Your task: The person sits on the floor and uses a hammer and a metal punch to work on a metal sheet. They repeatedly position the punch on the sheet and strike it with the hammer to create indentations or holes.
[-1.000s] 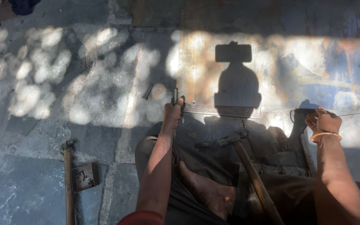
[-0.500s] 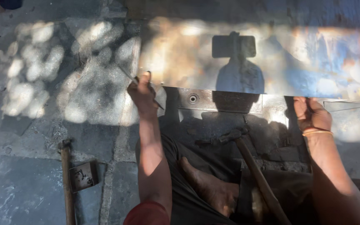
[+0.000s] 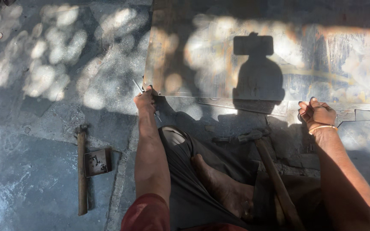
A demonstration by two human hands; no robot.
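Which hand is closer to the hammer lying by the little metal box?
Left. The left hand grips the metal sheet corner, above the hammer; the right hand is far across.

A red sleeve (image 3: pixel 144 211) is worn on the left arm, a thin bangle (image 3: pixel 322 127) on the right wrist, and dark trousers (image 3: pixel 185 179); the foot (image 3: pixel 219 184) is left bare.

— What sort of place is this?

— An open-air metal workshop, on the ground. A person sits on a stained stone floor (image 3: pixel 43 188) in dappled sun.

— What shows it?

— A big rusty metal sheet (image 3: pixel 245 64) lies just past the fingertips. A hammer (image 3: pixel 81 171) and a small metal tray (image 3: pixel 97 162) lie left of the left fingers; another hammer (image 3: pixel 266 158) rests between the arms.
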